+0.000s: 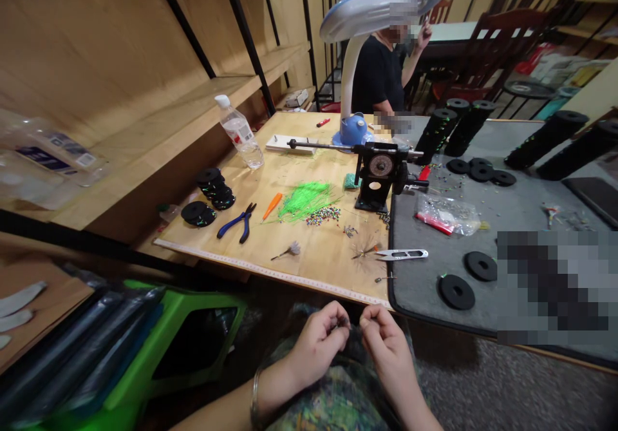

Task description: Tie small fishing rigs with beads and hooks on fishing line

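Observation:
My left hand is over my lap, just below the table's front edge, with its fingers curled in a pinch. A small gap separates it from my right hand, whose thumb and fingers are also pressed together. Whatever either hand grips is too small or thin to make out. Nearest on the table lie silver thread snips, a tangle of fine line and a small grey tuft on a wire. Bright green strands and many coloured beads lie farther back.
A black hand-cranked winder stands mid-table behind a grey mat with black foam spools. Blue pliers, a water bottle and a lamp stand or lie around. Another person sits opposite. A green crate is left.

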Demonstrator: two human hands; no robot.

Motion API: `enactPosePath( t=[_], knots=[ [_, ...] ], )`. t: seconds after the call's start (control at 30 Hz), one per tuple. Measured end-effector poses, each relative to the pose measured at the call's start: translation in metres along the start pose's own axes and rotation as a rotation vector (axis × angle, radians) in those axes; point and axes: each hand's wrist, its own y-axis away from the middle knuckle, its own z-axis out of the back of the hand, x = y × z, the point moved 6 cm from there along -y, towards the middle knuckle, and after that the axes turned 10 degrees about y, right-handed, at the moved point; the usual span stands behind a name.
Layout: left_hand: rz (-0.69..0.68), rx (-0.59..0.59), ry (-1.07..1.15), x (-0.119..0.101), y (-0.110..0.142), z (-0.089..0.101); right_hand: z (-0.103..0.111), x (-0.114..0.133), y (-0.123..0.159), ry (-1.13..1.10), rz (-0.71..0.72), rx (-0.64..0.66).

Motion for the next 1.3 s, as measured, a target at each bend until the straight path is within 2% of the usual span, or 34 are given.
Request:
enactPosePath(
  t=[0.2, 0.47, 0.53, 0.7, 0.8, 1.07, 1.2, 1.3],
  knots=[
    [-0.044, -0.053, -0.078, -0.006, 0.001, 0.003, -0.002, 0.000, 0.000, 0.033, 0.033, 0.012],
    [-0.034, -0.106, -0.173, -0.005, 0.001, 0.004, -0.006, -0.002, 0.000, 0.051, 0.024, 0.074],
    [-0.055, -0.113, -0.214, -0.010, 0.002, 0.007, -0.004, 0.002, 0.000, 0.115, 0.044, 0.080],
    [-0.211, -0.102, -0.341, -0.032, 0.006, 0.012, -0.007, 0.013, 0.002, 0.375, 0.145, 0.159],
    [-0.239, -0.110, -0.379, -0.036, 0.006, 0.014, -0.007, 0.020, 0.004, 0.480, 0.222, 0.145],
    [-0.266, -0.174, -0.305, -0.035, 0.003, 0.022, 0.001, 0.031, 0.007, 0.705, 0.378, 0.044],
    [-0.273, -0.268, -0.236, -0.039, 0.000, 0.038, 0.012, 0.033, 0.001, 0.644, 0.353, 0.009],
    [-0.207, -0.286, -0.095, -0.037, -0.005, 0.051, 0.019, 0.034, -0.004, 0.542, 0.297, 0.005]
  ],
)
